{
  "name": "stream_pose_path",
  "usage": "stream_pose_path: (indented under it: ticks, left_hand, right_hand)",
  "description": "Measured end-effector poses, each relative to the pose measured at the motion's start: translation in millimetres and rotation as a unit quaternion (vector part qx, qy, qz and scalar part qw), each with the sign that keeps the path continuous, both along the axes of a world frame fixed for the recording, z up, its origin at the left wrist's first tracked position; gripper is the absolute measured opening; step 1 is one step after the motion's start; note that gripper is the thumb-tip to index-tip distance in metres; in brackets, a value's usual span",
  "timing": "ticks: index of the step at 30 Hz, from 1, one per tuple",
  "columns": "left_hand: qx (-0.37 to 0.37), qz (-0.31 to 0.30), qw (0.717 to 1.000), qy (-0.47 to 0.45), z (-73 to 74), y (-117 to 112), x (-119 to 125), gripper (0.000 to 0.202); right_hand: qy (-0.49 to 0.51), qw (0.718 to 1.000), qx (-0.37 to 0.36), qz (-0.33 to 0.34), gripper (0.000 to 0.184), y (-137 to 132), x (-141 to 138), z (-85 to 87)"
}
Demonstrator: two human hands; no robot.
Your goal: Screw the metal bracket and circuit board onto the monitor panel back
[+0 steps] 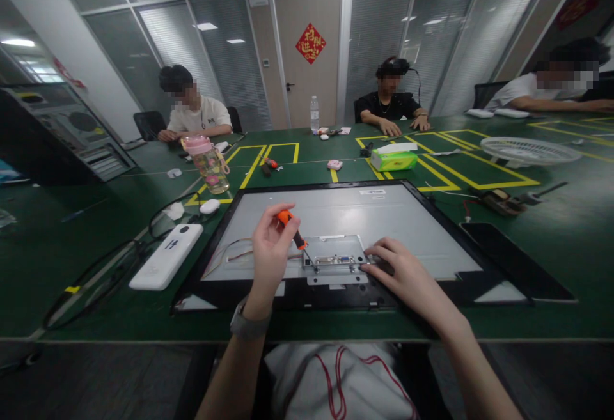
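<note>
A monitor panel (407,215) lies face down on the green table, its grey metal back up and black frame around it. Near its front edge sits a small metal board cover (334,260) with a port connector. My left hand (270,254) is closed around an orange-and-black screwdriver (292,228), whose tip points down at the cover's left corner. My right hand (407,274) rests with fingers spread flat on the cover's right end and the panel, holding nothing. Thin coloured wires (230,250) run across the panel left of my left hand.
A white power brick (167,256) with black cables lies left of the panel, a pink-lidded bottle (210,163) behind it. A black strip (518,260) lies to the right. A tissue box (394,159), a fan grille (530,150) and small tools sit further back. Three people sit at the far side.
</note>
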State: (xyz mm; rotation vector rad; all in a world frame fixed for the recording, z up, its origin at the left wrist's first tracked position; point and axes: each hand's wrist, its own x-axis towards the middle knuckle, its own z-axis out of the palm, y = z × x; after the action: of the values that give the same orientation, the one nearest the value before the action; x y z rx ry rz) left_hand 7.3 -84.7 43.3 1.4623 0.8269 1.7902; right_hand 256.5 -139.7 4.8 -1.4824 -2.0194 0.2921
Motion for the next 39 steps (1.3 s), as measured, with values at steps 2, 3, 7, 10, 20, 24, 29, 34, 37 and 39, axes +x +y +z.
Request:
stream_pose_path:
  ticks: [2, 3, 7, 10, 20, 24, 29, 34, 37, 39]
  left_hand:
    - [-0.004, -0.010, 1.000, -0.015, -0.4, 0.2, -0.6, 0.022]
    - [-0.008, -0.023, 0.999, -0.029, -0.6, 0.0, -0.9, 0.024]
    - [-0.027, -0.043, 0.997, -0.056, -0.7, -1.9, -0.5, 0.032]
    - [-0.003, -0.013, 1.000, -0.017, 1.1, -3.5, 1.2, 0.029]
    - [0.020, -0.007, 1.000, -0.001, -0.7, -3.1, 1.0, 0.032]
    - [0.070, 0.037, 0.996, 0.042, 3.1, -4.9, 2.8, 0.020]
    - [0.132, 0.095, 0.985, 0.059, 7.0, -4.6, 4.6, 0.016]
    - [0.089, 0.052, 0.994, 0.045, 3.9, -6.1, 4.5, 0.020]
    - [0.031, -0.005, 0.999, 0.015, 2.0, -6.2, 3.4, 0.029]
    - [0.037, -0.001, 0.999, 0.023, 2.5, -5.8, 2.8, 0.028]
  right_hand:
    - [-0.001, 1.000, 0.001, 0.000, 0.016, 0.2, -0.1, -0.2]
    - [-0.002, 1.000, 0.002, 0.001, 0.015, 0.3, -0.2, -0.3]
    - [-0.004, 1.000, 0.005, 0.004, 0.015, -0.2, -0.5, -0.8]
    - [-0.005, 1.000, 0.002, 0.005, 0.014, -0.7, -0.3, -1.0]
    - [-0.003, 1.000, -0.003, 0.008, 0.017, -0.6, 1.2, -3.6]
    - [-0.001, 1.000, 0.002, 0.004, 0.017, -0.2, 0.8, -3.5]
    - [-0.001, 1.000, 0.003, 0.000, 0.017, -0.4, 0.2, -2.2]
    - [-0.003, 1.000, 0.003, 0.001, 0.017, 0.1, 0.5, -2.4]
    - [-0.002, 1.000, 0.003, 0.004, 0.016, 0.5, 0.5, -2.4]
    - [-0.002, 1.000, 0.001, 0.005, 0.016, 0.5, 0.3, -2.1]
